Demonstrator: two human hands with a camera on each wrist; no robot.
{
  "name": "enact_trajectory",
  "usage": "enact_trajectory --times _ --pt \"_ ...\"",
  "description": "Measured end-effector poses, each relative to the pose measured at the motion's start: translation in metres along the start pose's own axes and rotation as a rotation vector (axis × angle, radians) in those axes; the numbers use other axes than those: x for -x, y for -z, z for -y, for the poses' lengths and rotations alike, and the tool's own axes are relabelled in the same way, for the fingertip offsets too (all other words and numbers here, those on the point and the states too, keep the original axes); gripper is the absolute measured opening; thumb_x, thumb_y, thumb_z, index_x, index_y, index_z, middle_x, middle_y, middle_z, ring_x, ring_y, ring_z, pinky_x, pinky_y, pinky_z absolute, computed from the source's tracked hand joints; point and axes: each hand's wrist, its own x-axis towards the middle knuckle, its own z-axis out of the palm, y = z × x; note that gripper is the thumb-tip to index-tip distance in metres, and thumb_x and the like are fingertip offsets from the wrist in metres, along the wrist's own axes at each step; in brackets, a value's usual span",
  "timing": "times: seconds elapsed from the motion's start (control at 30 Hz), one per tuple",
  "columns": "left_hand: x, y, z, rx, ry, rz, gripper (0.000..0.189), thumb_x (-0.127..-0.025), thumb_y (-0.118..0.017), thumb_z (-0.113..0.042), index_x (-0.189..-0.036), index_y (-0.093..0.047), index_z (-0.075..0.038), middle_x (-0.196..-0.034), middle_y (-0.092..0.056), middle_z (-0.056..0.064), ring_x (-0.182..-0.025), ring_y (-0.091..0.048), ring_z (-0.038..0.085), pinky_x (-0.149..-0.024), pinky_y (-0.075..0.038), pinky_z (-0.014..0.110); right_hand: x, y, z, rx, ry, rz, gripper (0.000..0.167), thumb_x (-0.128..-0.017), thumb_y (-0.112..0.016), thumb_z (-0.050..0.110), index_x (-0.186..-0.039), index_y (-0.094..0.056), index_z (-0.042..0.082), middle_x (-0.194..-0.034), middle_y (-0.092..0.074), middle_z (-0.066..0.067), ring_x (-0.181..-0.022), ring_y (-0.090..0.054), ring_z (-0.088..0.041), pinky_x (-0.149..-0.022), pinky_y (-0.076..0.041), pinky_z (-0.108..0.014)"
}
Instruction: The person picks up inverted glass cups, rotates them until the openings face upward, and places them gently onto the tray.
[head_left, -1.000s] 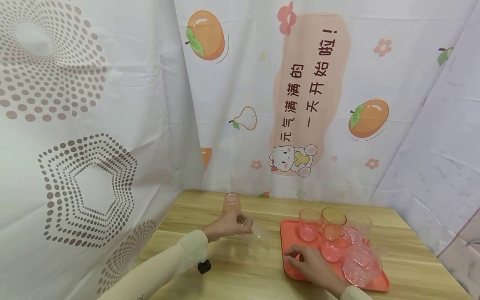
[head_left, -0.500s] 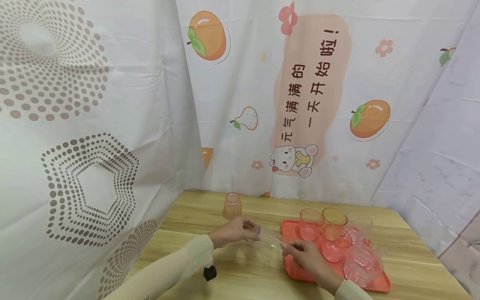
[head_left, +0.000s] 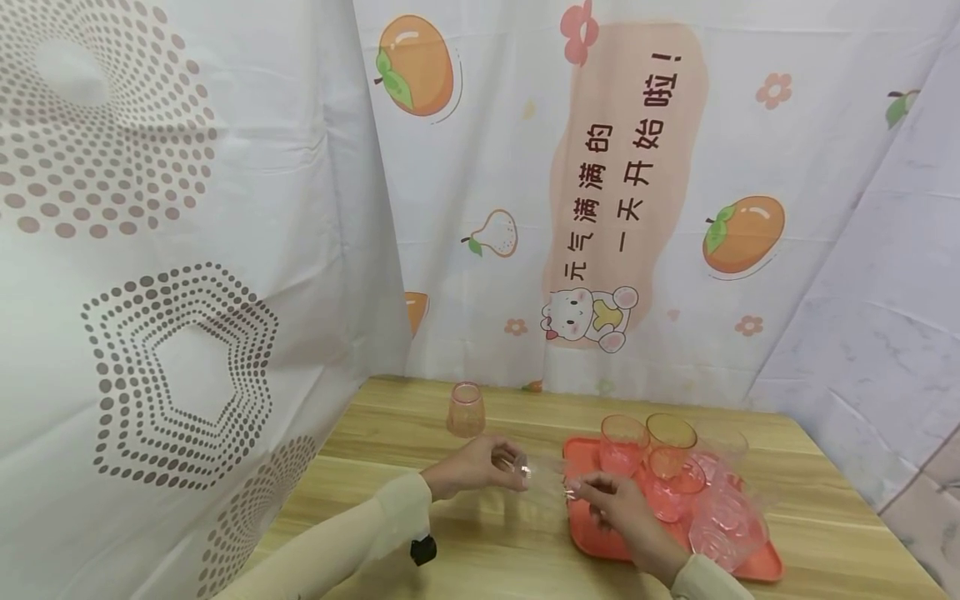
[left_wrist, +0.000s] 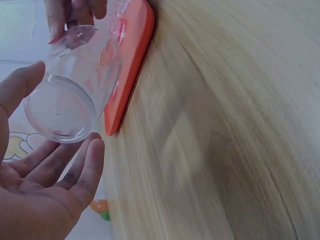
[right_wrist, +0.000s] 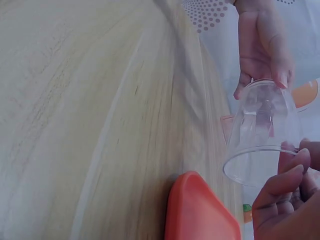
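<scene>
A clear tumbler [head_left: 546, 481] is held tilted on its side between the two hands, above the wooden table. My left hand [head_left: 474, 465] grips the tumbler's base end between thumb and fingers, as the left wrist view shows with the round base [left_wrist: 61, 111] facing the camera. With thumb and fingers, my right hand [head_left: 621, 510] pinches the wide rim [right_wrist: 250, 150] from the other side. Behind the left hand a pinkish tumbler [head_left: 467, 414] stands upside down on the table.
Beside and under the right hand lies a red tray [head_left: 596, 543] bearing several transparent cups, among them a pink cup [head_left: 622, 454], an amber-rimmed cup [head_left: 670, 433] and a clear patterned cup [head_left: 720, 542]. Printed curtains [head_left: 480, 167] close off the table's back and sides.
My left hand has brought the clear tumbler rightward, away from the upside-down tumbler. The right hand, empty over the tray a second ago, has moved to the tumbler and taken hold of its rim.
</scene>
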Motion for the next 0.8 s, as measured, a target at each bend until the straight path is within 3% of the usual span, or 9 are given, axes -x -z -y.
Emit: enact_trajectory --times 0.27,0.47,0.57,0.67,0.8 --pt "-0.001 -0.011 0.0 -0.018 -0.032 0.007 0.048 -0.081 -0.089 -0.017 -0.123 -0.067 -0.011 -0.108 -0.068 -0.002 -0.1 -0.068 0.021 -0.084 -0.056 0.03 0.001 0.005 0.01 0.079 0.09 -0.038 0.022 -0.097 -0.071 0.015 -0.105 -0.07 -0.005 -0.085 -0.067 -0.005 -0.064 -0.046 -0.009 -0.057 -0.04 -0.024" --pt "0.002 -0.022 0.001 -0.092 0.012 0.004 0.049 -0.084 -0.086 -0.013 -0.126 -0.066 0.002 -0.103 -0.069 0.002 -0.094 -0.067 0.016 -0.084 -0.056 0.032 0.002 0.013 0.019 0.345 0.302 -0.053 0.018 -0.095 -0.075 0.019 -0.101 -0.074 0.002 -0.086 -0.07 -0.007 -0.07 -0.057 -0.015 -0.059 -0.047 -0.026" --pt "0.003 -0.029 0.005 -0.132 0.038 -0.011 0.029 -0.087 -0.083 -0.014 -0.11 -0.072 0.0 -0.094 -0.07 0.001 -0.084 -0.066 0.014 -0.074 -0.057 0.032 0.002 0.015 0.024 0.481 0.4 -0.092 0.008 -0.094 -0.076 0.018 -0.095 -0.076 0.009 -0.08 -0.069 -0.004 -0.064 -0.054 -0.012 -0.056 -0.044 -0.025" --pt "0.001 -0.037 0.007 -0.179 0.023 -0.019 0.008 -0.09 -0.079 -0.012 -0.092 -0.076 -0.004 -0.081 -0.07 0.0 -0.071 -0.067 0.015 -0.062 -0.056 0.03 0.004 0.017 0.027 0.572 0.454 -0.123 0.004 -0.094 -0.076 0.017 -0.093 -0.076 0.013 -0.077 -0.067 0.001 -0.06 -0.048 -0.007 -0.053 -0.041 -0.024" --pt "-0.003 -0.048 0.008 -0.28 -0.002 -0.008 0.011 -0.092 -0.075 -0.01 -0.081 -0.076 -0.009 -0.072 -0.068 -0.003 -0.059 -0.063 0.011 -0.057 -0.053 0.025 0.005 0.02 0.028 0.635 0.479 -0.143 0.008 -0.094 -0.077 0.022 -0.095 -0.076 0.015 -0.075 -0.064 0.01 -0.057 -0.045 -0.006 -0.051 -0.038 -0.024"
